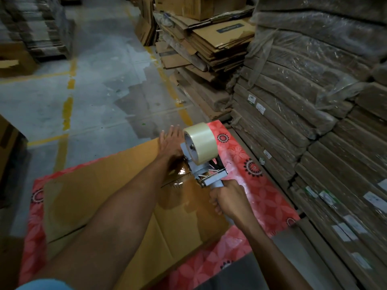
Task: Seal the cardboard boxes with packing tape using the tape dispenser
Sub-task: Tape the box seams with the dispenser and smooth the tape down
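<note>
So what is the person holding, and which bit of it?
The right hand holds the tape dispenser by its handle, fingers wrapped round it. The left hand holds nothing; it lies flat on the cardboard box.

No legible text anywhere in view.

A dark printed strip (228, 29) on the top flattened carton of the cardboard stack (209, 47) carries pale lettering, too blurred and small to read. White and green stickers (260, 108) sit on the edges of the wrapped bundles (314, 122) at right, and their print cannot be made out either.
</note>
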A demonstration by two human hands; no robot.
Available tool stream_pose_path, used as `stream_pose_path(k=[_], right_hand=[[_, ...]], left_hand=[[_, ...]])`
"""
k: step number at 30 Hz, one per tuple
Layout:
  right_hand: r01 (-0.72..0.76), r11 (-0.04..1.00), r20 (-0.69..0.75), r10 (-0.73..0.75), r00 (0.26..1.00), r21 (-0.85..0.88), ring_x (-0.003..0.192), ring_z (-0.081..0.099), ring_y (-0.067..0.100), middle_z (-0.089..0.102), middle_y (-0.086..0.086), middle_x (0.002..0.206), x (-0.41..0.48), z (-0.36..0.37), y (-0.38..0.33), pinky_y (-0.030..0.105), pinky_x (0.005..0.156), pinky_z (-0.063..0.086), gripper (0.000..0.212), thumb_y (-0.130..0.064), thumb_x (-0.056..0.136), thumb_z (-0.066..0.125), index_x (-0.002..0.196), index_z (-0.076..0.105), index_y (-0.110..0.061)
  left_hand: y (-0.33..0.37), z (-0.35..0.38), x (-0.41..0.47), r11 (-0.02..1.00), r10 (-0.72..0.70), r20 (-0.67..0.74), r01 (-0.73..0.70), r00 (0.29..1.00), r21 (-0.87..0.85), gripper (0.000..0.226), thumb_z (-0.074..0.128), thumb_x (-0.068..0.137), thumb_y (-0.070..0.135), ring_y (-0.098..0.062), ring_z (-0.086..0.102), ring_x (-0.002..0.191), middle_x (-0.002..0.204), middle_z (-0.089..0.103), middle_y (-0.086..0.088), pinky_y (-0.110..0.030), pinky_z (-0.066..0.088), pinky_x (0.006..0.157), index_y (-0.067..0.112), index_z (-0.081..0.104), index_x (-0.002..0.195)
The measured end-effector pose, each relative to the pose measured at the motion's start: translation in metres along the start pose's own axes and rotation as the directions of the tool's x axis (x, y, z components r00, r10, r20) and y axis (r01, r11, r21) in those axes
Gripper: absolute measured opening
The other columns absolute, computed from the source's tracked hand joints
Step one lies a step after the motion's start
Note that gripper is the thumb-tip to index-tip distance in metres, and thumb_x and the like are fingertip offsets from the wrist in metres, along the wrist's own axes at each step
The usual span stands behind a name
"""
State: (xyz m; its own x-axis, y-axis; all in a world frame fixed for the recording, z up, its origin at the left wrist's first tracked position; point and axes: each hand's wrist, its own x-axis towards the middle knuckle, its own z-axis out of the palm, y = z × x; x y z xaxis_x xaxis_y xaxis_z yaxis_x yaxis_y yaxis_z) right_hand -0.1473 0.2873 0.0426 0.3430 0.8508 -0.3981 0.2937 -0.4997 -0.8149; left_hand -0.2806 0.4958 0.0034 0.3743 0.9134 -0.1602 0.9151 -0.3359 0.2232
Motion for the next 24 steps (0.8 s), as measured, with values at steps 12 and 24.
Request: stream_pose_path(k=[12, 24], right_hand=[[0.114, 0.96, 0.136, -0.08, 0.987, -0.256, 0.088, 0.067, 0.038, 0.07, 0.024, 0.088, -0.038, -0.024, 0.052, 0.045, 0.084, 0.055, 0.028, -0.025, 0.076, 0.044, 0.048, 0.043, -0.03], [0.093, 0.984, -0.033, -0.099, 0.995, -0.154, 0.042, 0.047, 0.018, 0.055, 0.012, 0.047, -0.022, -0.022, 0.042, 0.029, 0.042, 0.035, 0.016, 0.0, 0.063, 0.063, 0.05, 0.054, 0.002]], left_hand=[[-0.001, 0.011, 0.016, 0.996, -0.044, -0.096, 0.051, 0.994, 0.073, 0.061, 0.024, 0.104, 0.048, -0.03, 0.004, 0.155, 0.167, 0.016, -0.005, -0.066, -0.001, 0.119, 0.016, 0.029, 0.156], [0.021, 0.033, -0.023, 0.987, -0.147, -0.089, 0.152, 0.985, 0.051, 0.1, 0.056, 0.097, 0.046, -0.029, -0.016, 0.153, 0.166, -0.018, -0.01, -0.06, -0.006, 0.121, 0.007, -0.013, 0.158]])
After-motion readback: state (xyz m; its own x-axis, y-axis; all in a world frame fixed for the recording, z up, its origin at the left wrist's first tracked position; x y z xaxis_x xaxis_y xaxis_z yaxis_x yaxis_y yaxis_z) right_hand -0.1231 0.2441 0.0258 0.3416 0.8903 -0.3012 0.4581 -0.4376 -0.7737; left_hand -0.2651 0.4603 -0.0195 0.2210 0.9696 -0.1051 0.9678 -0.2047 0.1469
